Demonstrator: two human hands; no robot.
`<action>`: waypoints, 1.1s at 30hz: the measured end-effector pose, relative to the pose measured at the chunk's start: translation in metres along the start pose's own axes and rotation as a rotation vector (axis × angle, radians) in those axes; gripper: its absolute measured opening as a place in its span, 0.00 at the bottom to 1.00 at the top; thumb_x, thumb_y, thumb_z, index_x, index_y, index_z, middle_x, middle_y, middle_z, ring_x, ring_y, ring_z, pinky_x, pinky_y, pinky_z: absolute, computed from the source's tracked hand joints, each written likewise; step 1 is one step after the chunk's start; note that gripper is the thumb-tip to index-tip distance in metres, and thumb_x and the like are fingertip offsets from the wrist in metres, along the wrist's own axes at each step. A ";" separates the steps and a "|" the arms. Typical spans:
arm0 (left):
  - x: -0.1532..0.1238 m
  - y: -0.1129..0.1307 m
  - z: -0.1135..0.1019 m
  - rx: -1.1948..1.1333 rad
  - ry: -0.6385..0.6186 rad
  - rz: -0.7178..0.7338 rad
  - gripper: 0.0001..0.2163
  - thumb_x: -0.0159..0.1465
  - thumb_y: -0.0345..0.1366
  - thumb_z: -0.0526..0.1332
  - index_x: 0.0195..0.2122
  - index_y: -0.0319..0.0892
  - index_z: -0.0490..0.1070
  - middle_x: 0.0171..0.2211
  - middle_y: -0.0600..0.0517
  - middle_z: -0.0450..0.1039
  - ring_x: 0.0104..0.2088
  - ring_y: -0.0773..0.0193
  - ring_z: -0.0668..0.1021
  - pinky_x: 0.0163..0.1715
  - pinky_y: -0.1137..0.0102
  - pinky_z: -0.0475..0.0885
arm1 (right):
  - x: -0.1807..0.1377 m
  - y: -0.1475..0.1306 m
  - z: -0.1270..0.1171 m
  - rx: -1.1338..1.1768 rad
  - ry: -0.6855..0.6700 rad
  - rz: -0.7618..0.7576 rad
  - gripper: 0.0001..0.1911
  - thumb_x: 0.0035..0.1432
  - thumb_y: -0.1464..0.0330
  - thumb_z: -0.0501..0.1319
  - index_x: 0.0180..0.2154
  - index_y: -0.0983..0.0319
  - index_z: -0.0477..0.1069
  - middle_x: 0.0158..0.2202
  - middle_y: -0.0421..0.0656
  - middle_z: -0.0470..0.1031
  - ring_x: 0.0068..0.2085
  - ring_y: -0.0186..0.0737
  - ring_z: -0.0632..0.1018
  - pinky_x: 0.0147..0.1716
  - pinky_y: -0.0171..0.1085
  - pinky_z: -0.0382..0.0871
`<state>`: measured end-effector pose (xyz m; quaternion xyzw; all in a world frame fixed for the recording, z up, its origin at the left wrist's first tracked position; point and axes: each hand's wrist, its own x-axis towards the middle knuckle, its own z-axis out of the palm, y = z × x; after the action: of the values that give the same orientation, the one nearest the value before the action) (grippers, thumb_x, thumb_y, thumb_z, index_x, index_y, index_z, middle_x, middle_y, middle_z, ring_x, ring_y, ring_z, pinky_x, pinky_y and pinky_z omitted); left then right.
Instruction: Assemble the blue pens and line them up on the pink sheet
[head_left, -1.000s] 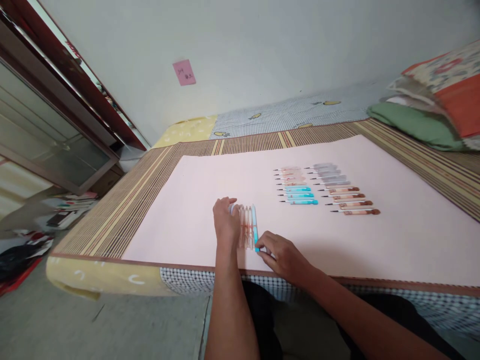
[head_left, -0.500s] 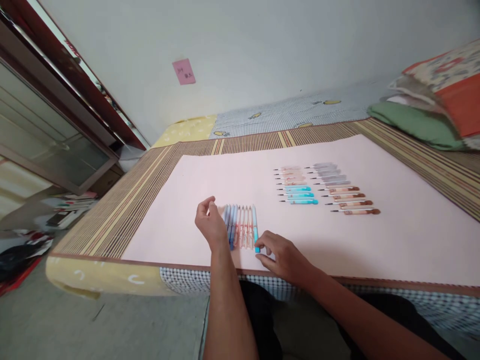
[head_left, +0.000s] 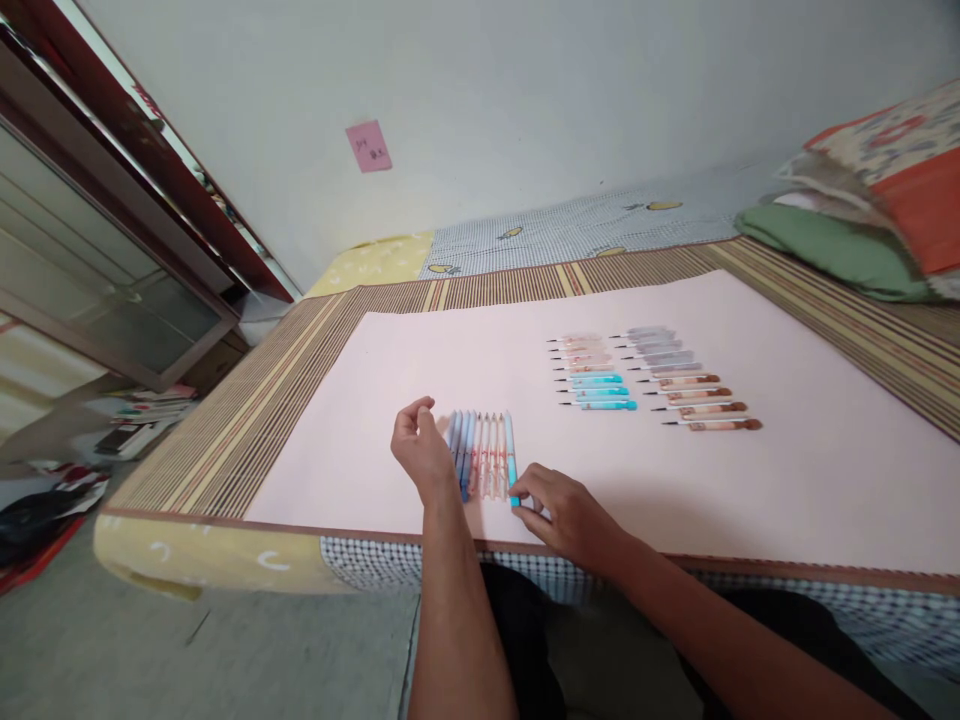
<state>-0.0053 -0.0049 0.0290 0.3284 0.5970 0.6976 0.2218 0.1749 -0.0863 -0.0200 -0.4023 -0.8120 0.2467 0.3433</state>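
Observation:
A row of slim pens lies side by side on a pale pink sheet. Blue pens are at the row's left, white-and-red patterned pens in the middle, and a light blue pen with a turquoise end at the right. My right hand pinches that turquoise end between thumb and fingers. Beside the row's left side, my left hand is loosely curled closed, with nothing visible in its fingers; its wrist partly covers the blue pens.
Farther right lie two columns of pen pieces with thin dark tips, including turquoise ones and brown-ended ones. A striped mat extends beneath the sheet. Folded fabric is stacked at the far right, near the wall.
Almost nothing differs. Both hands hold the same places and the pens have not visibly moved; the view has shifted very slightly.

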 end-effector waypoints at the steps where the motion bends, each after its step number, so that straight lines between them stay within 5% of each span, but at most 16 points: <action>1: 0.000 0.000 0.000 -0.013 0.004 -0.010 0.08 0.60 0.33 0.58 0.35 0.41 0.77 0.37 0.50 0.79 0.43 0.62 0.78 0.48 0.66 0.69 | 0.000 0.000 0.000 -0.001 -0.001 -0.002 0.08 0.59 0.76 0.61 0.41 0.59 0.70 0.37 0.43 0.73 0.34 0.38 0.74 0.36 0.37 0.67; 14: 0.001 0.004 -0.001 -0.212 0.091 -0.181 0.07 0.57 0.33 0.60 0.35 0.39 0.76 0.35 0.49 0.78 0.44 0.60 0.81 0.45 0.64 0.71 | -0.004 0.000 -0.007 0.102 0.044 -0.003 0.10 0.57 0.77 0.60 0.39 0.59 0.65 0.35 0.40 0.69 0.34 0.36 0.73 0.34 0.35 0.67; 19: 0.002 0.004 -0.001 -0.238 0.121 -0.182 0.07 0.58 0.33 0.60 0.35 0.39 0.75 0.36 0.48 0.78 0.43 0.60 0.81 0.45 0.65 0.71 | -0.005 0.000 -0.018 0.091 0.166 -0.015 0.04 0.63 0.73 0.59 0.37 0.59 0.66 0.34 0.40 0.70 0.33 0.36 0.73 0.35 0.36 0.67; 23: 0.001 0.006 -0.001 -0.248 0.153 -0.174 0.08 0.60 0.35 0.59 0.36 0.38 0.75 0.35 0.48 0.78 0.42 0.61 0.81 0.43 0.65 0.71 | -0.005 0.004 -0.036 0.017 0.296 0.056 0.10 0.65 0.69 0.59 0.30 0.59 0.64 0.27 0.38 0.68 0.28 0.34 0.70 0.31 0.35 0.64; 29: -0.002 0.010 0.001 -0.325 0.179 -0.173 0.12 0.64 0.41 0.55 0.27 0.40 0.68 0.26 0.53 0.73 0.30 0.65 0.78 0.37 0.67 0.71 | -0.005 0.010 -0.053 0.011 0.427 0.151 0.15 0.65 0.65 0.59 0.26 0.59 0.62 0.23 0.36 0.64 0.25 0.33 0.66 0.28 0.35 0.61; 33: -0.006 0.016 0.009 -0.416 0.141 -0.170 0.13 0.62 0.39 0.58 0.22 0.42 0.60 0.19 0.59 0.61 0.22 0.70 0.69 0.30 0.71 0.68 | -0.004 0.013 -0.046 0.063 0.374 0.189 0.15 0.65 0.64 0.59 0.26 0.59 0.62 0.23 0.35 0.64 0.25 0.33 0.66 0.28 0.35 0.60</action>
<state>0.0069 -0.0060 0.0441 0.1748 0.4800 0.8055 0.3003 0.2183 -0.0767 -0.0009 -0.5046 -0.6847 0.2239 0.4758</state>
